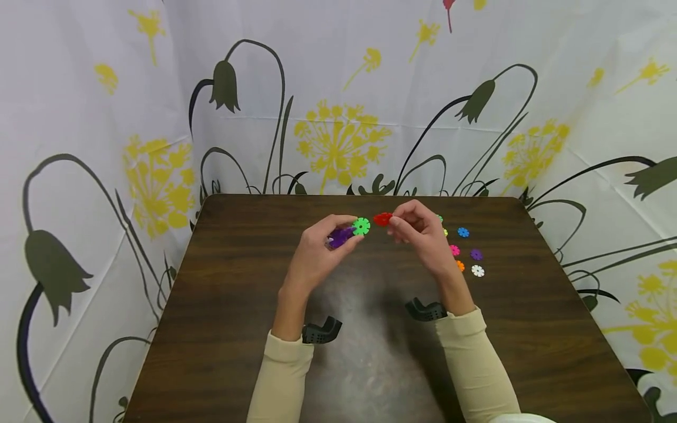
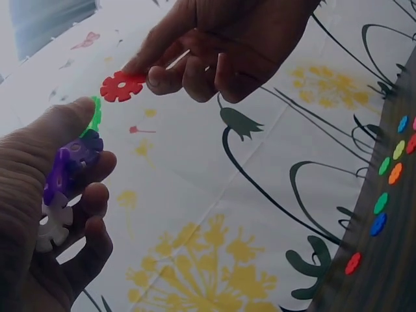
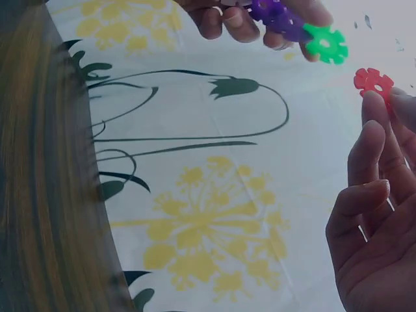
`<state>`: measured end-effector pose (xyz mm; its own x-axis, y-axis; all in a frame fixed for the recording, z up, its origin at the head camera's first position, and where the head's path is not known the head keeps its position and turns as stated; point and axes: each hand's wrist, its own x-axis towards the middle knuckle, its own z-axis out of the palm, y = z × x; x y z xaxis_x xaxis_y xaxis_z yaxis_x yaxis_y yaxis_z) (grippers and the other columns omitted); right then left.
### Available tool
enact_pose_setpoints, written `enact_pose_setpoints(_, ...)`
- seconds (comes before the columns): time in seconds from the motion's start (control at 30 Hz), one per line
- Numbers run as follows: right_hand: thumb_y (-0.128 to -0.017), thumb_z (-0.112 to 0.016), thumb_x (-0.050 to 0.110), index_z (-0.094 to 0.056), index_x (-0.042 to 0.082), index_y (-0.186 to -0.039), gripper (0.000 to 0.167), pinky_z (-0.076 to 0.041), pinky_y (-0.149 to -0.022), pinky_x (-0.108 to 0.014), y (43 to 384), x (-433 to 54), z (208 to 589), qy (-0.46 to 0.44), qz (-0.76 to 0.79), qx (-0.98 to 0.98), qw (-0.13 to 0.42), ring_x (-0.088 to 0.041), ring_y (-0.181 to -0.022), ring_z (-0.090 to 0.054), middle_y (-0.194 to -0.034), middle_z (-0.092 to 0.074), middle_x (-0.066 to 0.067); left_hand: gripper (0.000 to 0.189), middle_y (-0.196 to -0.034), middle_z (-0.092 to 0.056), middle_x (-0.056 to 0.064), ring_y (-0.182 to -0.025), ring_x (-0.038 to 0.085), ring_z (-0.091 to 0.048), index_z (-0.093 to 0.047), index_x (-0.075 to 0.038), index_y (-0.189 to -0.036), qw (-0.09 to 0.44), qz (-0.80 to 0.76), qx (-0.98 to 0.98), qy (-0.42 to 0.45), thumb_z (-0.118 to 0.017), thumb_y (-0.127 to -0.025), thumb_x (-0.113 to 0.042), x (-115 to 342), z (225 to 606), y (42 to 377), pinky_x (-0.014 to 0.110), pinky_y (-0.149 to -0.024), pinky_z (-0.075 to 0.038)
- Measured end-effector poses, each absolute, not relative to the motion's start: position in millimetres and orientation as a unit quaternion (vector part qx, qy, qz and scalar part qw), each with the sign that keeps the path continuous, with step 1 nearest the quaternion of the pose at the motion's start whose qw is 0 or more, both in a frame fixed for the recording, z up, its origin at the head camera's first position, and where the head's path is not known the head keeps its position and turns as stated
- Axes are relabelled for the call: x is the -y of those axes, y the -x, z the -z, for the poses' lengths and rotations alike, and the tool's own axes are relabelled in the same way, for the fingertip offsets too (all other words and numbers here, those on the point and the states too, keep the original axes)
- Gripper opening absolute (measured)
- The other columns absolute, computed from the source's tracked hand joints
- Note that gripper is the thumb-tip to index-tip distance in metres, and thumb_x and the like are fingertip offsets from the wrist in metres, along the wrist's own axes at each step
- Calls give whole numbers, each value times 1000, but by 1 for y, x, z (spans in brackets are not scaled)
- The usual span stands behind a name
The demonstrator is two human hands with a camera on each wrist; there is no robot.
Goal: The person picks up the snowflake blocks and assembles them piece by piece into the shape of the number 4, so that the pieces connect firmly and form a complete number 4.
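Note:
My left hand (image 1: 319, 249) pinches a short chain of joined notched plastic discs above the table. A green disc (image 1: 362, 227) stands at the chain's right end, purple discs (image 2: 81, 151) follow it, and a white disc (image 2: 54, 225) is at the other end, partly behind the fingers. Between thumb and forefinger, my right hand (image 1: 423, 238) pinches a red notched disc (image 3: 374, 80). The red disc is held close to the green one, with a small gap between them in every view.
Loose discs lie on the dark wooden table (image 1: 222, 282) to the right, among them a blue disc (image 1: 463, 232), a purple disc (image 1: 476, 254) and a white disc (image 1: 478, 271); my right hand and forearm partly cover others. A flower-patterned curtain (image 1: 338, 70) hangs behind the table.

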<state>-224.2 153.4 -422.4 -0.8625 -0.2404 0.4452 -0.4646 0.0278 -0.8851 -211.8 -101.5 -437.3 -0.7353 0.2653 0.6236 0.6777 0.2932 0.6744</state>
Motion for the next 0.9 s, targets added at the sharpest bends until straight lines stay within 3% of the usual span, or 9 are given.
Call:
enact_pose_setpoints(0.33, -108, -64, 10, -65, 5, -110, 6, -54, -65, -24, 226, -149, 421, -260, -644, 717, 54, -19, -68, -58, -85, -72, 0, 24, -107, -77, 10, -91, 20, -75, -73, -5, -115, 196, 534, 754, 328, -83, -94, -7, 100, 435, 212, 32, -82, -66)
enact_pose_setpoints(0.5, -109, -63, 10, -65, 4, -109, 6, -53, -64, -23, 225, -146, 421, -257, -644, 719, 38, -23, -67, -56, -82, -70, -1, 25, -106, -75, 8, -90, 18, -72, -74, -6, -115, 201, 540, 747, 333, -85, -93, -7, 100, 438, 212, 33, -82, -66)
enact_pose_setpoints(0.7, -110, -61, 12, -64, 4, -107, 9, -53, -64, -24, 223, -140, 417, -258, -640, 724, 20, -22, -67, -58, -80, -69, -5, 24, -99, -74, 7, -80, 15, -65, -74, -7, -110, 219, 552, 732, 335, -87, -90, -6, 100, 439, 214, 23, -73, -61)
enact_pose_setpoints(0.87, -112, -56, 12, -59, 1, -97, 18, -54, -67, -28, 217, -133, 412, -279, -616, 736, 6, -25, -72, -63, -75, -60, -15, 4, -82, -70, 7, -67, 13, -58, -74, -4, -104, 245, 566, 717, 324, -72, -102, -7, 96, 438, 214, 20, -62, -51)
enact_pose_setpoints(0.9, -112, -54, 12, -57, 1, -94, 22, -54, -68, -29, 216, -132, 411, -284, -611, 739, 5, -28, -72, -62, -73, -58, -15, 11, -79, -70, 6, -65, 12, -58, -74, -4, -103, 248, 569, 715, 321, -67, -107, -11, 95, 437, 214, 20, -60, -51)
